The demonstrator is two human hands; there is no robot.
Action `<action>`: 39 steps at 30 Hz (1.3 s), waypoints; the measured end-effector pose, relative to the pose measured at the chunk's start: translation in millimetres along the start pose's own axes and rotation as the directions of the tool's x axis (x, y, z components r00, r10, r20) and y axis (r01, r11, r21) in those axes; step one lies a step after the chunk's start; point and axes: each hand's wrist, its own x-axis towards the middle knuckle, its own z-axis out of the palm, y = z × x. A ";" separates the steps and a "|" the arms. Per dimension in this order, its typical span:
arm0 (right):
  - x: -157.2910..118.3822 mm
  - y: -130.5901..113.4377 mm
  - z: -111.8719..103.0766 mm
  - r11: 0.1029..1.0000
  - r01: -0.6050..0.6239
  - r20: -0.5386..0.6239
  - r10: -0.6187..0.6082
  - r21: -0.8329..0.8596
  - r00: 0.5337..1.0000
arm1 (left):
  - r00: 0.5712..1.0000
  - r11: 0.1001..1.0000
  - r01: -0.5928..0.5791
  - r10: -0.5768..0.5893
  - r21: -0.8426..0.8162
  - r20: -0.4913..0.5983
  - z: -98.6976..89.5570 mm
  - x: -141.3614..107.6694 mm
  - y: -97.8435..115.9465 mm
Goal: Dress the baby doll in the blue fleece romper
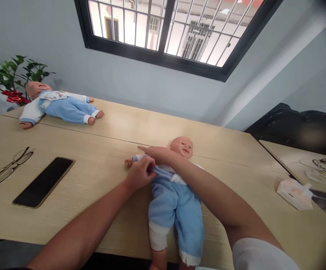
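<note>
While the doll (165, 198) lies face up on the tabletop (106, 150) in the head view, its feet at the near edge, the left hand (141, 173) pinches the blue trim (163, 173) of its clothing; the right hand (157, 153) is over the doll's upper arm, but whether it grips anything I cannot tell. Off to the left lie a phone (45, 182) and glasses (9, 167); beyond them, a second doll (67, 107) lies near a plant (14, 71); a white box (293, 193) sits well to the right.
</note>
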 end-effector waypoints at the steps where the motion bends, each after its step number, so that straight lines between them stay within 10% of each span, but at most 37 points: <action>1: -1.4 -1.0 0.0 1.000 -0.029 -0.014 0.029 0.007 0.999 | 1.000 1.000 -0.015 0.015 -0.013 0.003 -0.1 -0.7 1.0; 11: -92.5 1.3 -16.8 0.962 -0.001 -0.518 0.149 0.274 0.842 | 0.996 0.993 -0.085 0.080 -0.088 -0.049 4.3 -10.4 6.8; 21: -105.0 0.6 -1.4 0.963 0.057 -0.380 0.048 0.262 0.924 | 0.981 0.957 -0.064 0.009 -0.282 -0.193 6.9 -19.7 7.8; 28: -103.4 -6.9 9.7 0.994 0.003 -0.384 0.040 0.109 0.922 | 0.941 0.779 0.243 -0.334 -0.579 -0.055 15.9 -12.6 3.5; 32: -100.7 -12.2 8.6 0.966 0.085 -0.333 0.001 0.243 0.943 | 0.867 0.760 0.476 -0.489 -0.443 0.093 10.8 0.4 -7.7; 39: -83.2 -24.9 16.3 0.905 0.048 -0.356 0.118 0.423 0.927 | 0.921 0.918 0.359 -0.378 -0.168 -0.094 2.6 6.9 -8.8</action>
